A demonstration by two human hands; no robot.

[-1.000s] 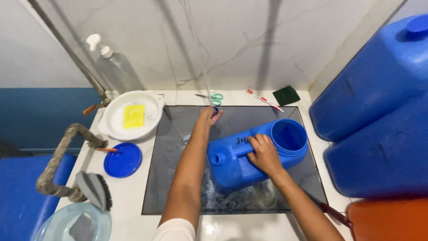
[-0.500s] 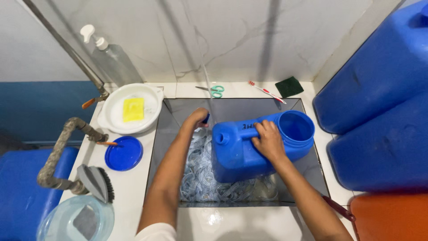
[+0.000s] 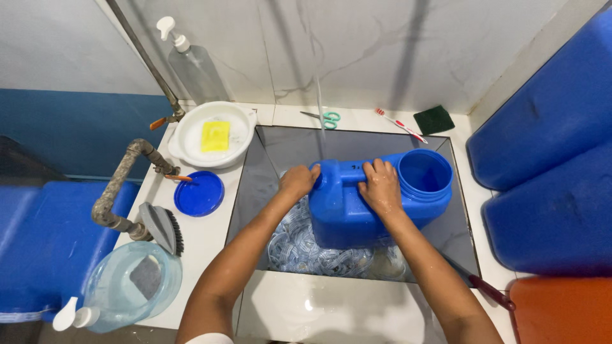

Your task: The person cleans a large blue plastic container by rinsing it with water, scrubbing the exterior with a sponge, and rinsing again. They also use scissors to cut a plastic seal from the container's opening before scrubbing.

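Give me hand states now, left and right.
Left hand: closed on the small spout end of the blue jerrycan.
Right hand: closed around the jerrycan's handle.

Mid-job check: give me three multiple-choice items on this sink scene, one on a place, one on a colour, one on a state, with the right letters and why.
1. Where does the yellow sponge lie?
A. in the white basin
B. in the sink
C. on the blue lid

2. What colour are the scissors' handles?
A. red
B. green
C. black

3. How is the blue jerrycan placed?
A. upright, capped
B. upside down
C. on its side, wide mouth open

Key: 1 A, the sponge sits inside the basin; 2 B, the loops are green; 3 C, the right hand holds its handle, the open mouth facing right.
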